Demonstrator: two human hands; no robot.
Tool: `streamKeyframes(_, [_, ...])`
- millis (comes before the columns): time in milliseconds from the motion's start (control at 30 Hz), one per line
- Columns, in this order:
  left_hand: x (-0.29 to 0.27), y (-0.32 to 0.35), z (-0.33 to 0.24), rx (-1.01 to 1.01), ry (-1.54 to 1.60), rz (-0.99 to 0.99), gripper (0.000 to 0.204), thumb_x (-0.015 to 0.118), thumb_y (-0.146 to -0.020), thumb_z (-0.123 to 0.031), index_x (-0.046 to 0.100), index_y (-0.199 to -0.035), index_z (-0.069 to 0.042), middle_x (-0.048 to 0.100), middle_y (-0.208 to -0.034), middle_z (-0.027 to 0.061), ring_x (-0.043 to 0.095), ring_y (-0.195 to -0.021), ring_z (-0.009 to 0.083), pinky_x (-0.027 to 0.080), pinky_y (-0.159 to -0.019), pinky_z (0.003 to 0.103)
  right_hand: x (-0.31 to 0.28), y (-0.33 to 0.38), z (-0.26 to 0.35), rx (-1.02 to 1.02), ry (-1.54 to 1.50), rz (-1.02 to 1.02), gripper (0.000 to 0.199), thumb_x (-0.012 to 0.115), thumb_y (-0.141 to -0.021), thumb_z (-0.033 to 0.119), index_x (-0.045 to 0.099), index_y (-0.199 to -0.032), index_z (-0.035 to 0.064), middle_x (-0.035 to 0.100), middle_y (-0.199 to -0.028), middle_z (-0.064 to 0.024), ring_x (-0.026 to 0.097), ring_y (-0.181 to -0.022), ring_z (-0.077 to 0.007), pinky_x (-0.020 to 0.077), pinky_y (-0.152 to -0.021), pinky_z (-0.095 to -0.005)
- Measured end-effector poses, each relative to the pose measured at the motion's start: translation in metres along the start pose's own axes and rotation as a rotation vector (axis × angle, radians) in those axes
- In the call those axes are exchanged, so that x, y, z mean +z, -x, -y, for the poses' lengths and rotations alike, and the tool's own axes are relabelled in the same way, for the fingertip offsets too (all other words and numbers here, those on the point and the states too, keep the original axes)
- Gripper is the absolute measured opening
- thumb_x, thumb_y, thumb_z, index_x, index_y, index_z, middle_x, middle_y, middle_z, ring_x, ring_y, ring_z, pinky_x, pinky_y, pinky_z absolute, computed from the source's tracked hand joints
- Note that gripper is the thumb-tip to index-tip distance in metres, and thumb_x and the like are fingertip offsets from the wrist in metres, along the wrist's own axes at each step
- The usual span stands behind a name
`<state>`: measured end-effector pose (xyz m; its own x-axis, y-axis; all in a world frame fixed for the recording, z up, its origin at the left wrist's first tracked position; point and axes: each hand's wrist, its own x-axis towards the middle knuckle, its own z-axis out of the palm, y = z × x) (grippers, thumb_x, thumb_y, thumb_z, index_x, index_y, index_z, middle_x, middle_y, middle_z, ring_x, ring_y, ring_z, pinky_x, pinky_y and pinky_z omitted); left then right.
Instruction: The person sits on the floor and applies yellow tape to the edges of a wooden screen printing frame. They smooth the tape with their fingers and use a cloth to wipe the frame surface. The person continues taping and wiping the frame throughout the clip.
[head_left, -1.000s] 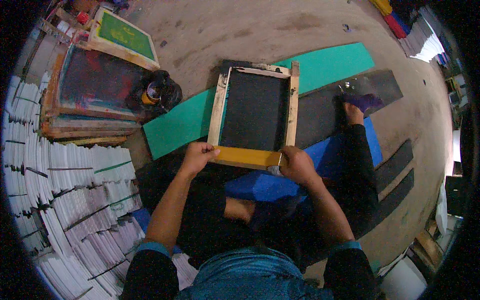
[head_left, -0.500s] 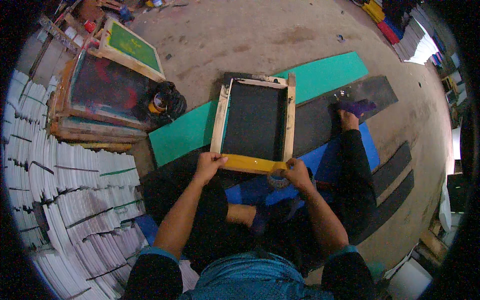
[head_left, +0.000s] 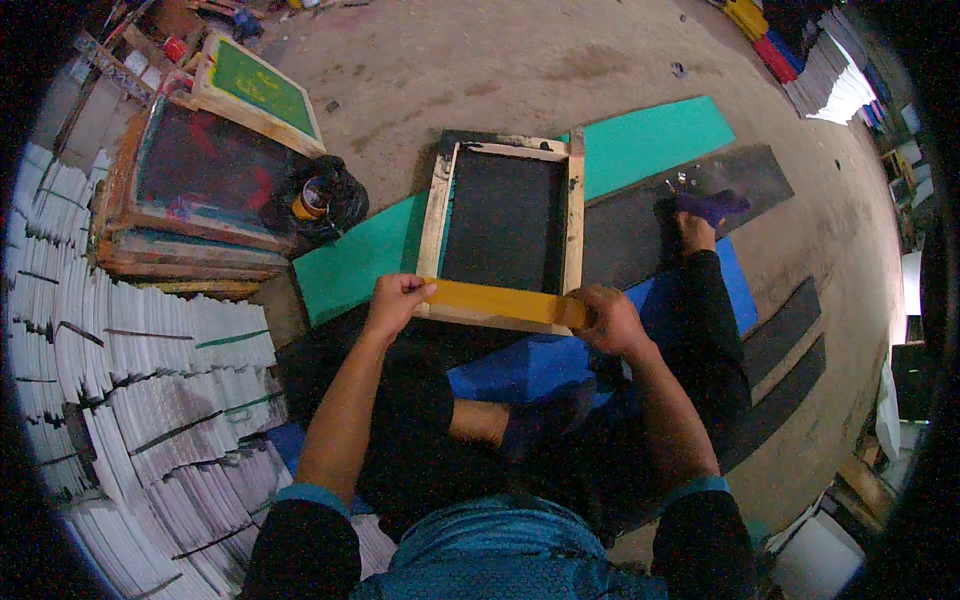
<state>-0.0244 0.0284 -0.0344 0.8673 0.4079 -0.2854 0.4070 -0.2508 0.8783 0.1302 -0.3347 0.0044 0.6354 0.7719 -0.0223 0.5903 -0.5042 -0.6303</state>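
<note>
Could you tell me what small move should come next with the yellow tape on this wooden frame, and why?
Probably press the yellow tape strip down along the near rail of the wooden screen frame. The left hand pins one end, the right hand holds the other at the far corner, and the strip spans the rail but looks not yet smoothed flat.

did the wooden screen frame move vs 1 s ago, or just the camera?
Cannot tell. The wooden screen frame lies across the green sheet as before, both hands at its near edge; the whole view has shifted together, so that is head motion.
</note>
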Motion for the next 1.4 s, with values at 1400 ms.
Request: streamKeyframes(1400, [0.034, 0.020, 0.050, -0.077, -0.161, -0.074, 0.027, 0.084, -0.080, -0.021, 0.078, -0.096, -0.001, 0.076, -0.085, 0.0130, 0.072, -0.076, 0.0192, 0.055, -0.074, 0.032, 0.046, 0.063, -0.079, 0.107, -0.004, -0.035, 0.045, 0.090, -0.066, 0.027, 0.071, -0.103, 0.0101, 0.060, -0.085, -0.0091, 0.061, -0.078, -0.0303, 0.0522, -0.066, -0.0410])
